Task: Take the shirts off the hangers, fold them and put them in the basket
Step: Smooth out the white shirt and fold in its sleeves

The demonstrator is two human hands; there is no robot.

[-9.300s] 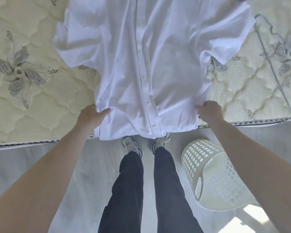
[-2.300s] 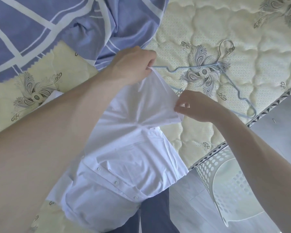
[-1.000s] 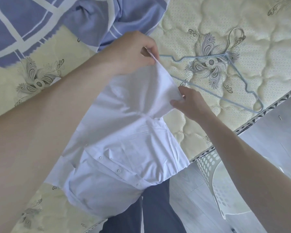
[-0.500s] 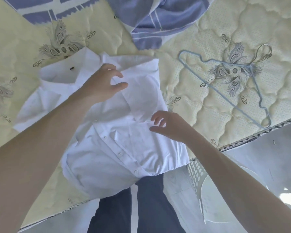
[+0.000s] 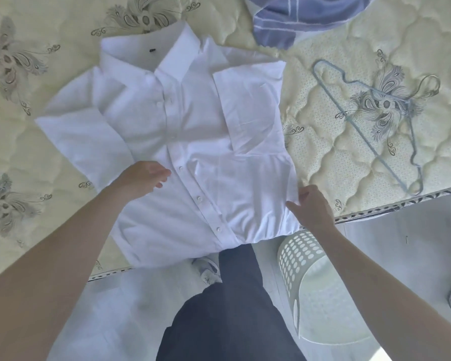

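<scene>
On the white shirt [image 5: 193,131], just left of its button strip and low on the front, the left hand [image 5: 141,178] rests palm down with its fingers relaxed and slightly apart, holding nothing. At the shirt's lower right edge is the right hand [image 5: 311,208], thumb laid towards the cloth and fingertips touching the side seam; whether it pinches the fabric cannot be told. Between the two hands runs the buttoned front of the shirt, which lies face up on the quilted mattress [image 5: 50,178], collar at the far end, hem hanging over the near edge. Its right-side sleeve is folded in across the chest, while its left-side sleeve lies spread outward. Right of the shirt, apart from it, lies a pale blue wire hanger [image 5: 375,121]. Beyond the shirt's collar, to the right, sits a blue checked cloth [image 5: 284,19]. Below the shirt's hem stand dark trousers [image 5: 232,308], and a white perforated basket [image 5: 310,282] is on the floor beside them
</scene>
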